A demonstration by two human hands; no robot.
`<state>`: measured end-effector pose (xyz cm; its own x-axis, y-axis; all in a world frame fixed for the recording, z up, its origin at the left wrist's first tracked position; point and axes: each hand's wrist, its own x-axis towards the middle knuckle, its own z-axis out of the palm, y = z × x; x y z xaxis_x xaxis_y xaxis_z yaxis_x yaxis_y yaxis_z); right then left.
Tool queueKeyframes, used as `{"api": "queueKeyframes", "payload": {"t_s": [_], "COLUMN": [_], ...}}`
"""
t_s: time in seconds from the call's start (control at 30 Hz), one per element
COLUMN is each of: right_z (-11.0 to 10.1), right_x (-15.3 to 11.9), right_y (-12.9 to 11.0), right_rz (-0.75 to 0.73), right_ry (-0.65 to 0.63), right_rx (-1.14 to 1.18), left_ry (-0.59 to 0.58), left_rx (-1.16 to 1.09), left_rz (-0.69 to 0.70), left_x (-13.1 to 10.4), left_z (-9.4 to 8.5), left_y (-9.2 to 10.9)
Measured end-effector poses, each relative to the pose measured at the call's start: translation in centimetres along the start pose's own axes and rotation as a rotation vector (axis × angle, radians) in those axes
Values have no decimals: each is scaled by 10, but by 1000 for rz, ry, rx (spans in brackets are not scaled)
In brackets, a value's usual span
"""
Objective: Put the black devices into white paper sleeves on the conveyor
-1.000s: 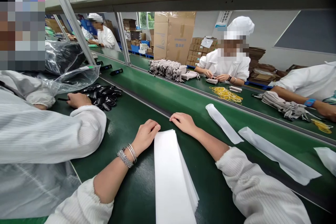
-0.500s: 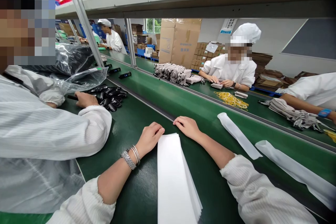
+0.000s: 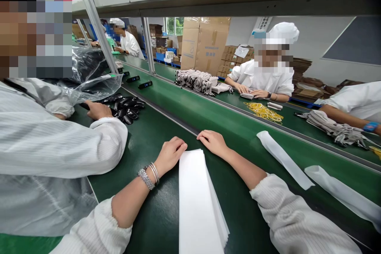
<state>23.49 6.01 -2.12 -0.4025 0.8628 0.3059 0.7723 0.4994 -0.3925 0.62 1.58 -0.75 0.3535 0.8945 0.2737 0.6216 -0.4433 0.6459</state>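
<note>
Resting left hand by white sheets, twelve o'clock
I can't tell its grip, best light; right hand, one o'clock, released.

Wall sign: dark characters on white, too small to read
Tall carton: blue print on its side, illegible
Pale sheet on the stacked cartons: no readable text
Black device: tiny blue mark, unreadable

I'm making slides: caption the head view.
Left hand at fanned white sheets, right hand at the edge of the bench.
</note>
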Motion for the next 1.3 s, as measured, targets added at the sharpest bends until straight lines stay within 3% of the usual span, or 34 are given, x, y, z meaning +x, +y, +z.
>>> {"api": "queueKeyframes", "payload": {"t_s": [1.3], "right_z": [6], "right_x": [0], "right_y": [2], "right_rz": [-1], "right_ry": [-5], "right_rx": [-4], "left_ry": [-6], "left_rx": [36], "left_rz": [-6], "left_x": [-3], "left_z": [1], "left_y": [2]}}
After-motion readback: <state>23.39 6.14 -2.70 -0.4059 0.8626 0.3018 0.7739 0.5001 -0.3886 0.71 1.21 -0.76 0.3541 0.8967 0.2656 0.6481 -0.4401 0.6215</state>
